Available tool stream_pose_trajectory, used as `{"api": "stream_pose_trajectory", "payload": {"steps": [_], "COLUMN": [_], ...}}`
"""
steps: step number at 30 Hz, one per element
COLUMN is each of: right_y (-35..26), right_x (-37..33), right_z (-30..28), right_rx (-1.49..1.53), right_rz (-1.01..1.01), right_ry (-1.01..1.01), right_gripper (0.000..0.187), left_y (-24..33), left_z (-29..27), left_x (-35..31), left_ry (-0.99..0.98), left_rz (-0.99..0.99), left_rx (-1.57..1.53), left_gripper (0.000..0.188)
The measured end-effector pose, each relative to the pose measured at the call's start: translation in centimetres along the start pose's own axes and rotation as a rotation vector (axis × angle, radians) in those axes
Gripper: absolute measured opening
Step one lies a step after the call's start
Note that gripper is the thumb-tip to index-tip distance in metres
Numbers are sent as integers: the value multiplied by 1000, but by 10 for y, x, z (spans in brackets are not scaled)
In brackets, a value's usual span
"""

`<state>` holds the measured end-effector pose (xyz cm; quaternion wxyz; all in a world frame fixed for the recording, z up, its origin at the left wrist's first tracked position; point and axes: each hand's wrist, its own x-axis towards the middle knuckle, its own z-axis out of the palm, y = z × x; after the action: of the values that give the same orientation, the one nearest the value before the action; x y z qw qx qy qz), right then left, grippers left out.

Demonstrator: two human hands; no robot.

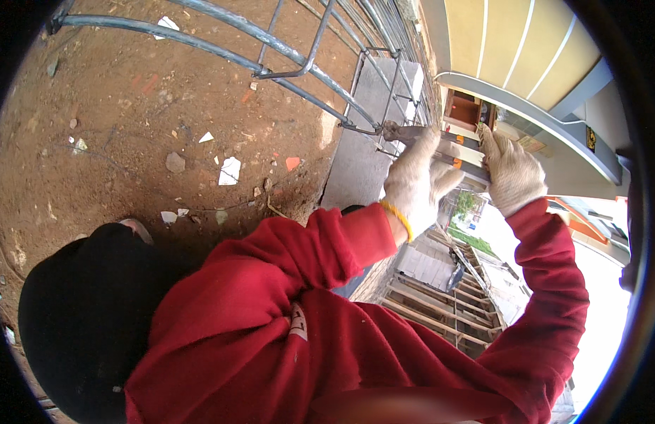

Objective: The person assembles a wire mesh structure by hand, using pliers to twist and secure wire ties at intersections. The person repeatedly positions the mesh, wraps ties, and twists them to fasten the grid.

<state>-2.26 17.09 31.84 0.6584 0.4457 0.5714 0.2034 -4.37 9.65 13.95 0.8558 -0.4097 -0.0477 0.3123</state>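
A dark long-handled tool like pincers or cutters (470, 168), with orange marks on its two handles, reaches to the corner of a steel rebar cage (292, 53). Its head is close to a stirrup corner, but contact is hard to make out. My left hand (412, 177), in a whitish glove with a yellow band at the wrist, closes round the tool near its head. Gloved the same way, my right hand (514, 173) grips the handles toward their far ends. Both arms are in red sleeves. My fingers partly hide the handles.
Long bars and square stirrups of the cage run across the top. Beneath it lies a grey concrete slab (345, 169). White shards (229, 172) and stones are scattered over the brown soil (129, 127). A wooden frame structure (440, 307) and a yellow-panelled building (518, 42) stand at the right.
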Motion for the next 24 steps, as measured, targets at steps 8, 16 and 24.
{"api": "stream_pose_trajectory", "payload": {"steps": [8, 16, 24], "right_y": [45, 6, 19], "right_x": [72, -25, 12], "right_z": [-18, 34, -63], "right_rx": [986, 2150, 1144], "right_rz": [-80, 212, 60], "right_ry": [-893, -1567, -910], "right_gripper": [23, 44, 49], "left_y": [-4, 8, 11], "left_z": [-44, -22, 34], "left_x": [13, 19, 12], "left_ry": [-59, -542, -268], "left_rz": [271, 167, -66], "left_rx": [453, 232, -438], "left_gripper": [67, 56, 19]}}
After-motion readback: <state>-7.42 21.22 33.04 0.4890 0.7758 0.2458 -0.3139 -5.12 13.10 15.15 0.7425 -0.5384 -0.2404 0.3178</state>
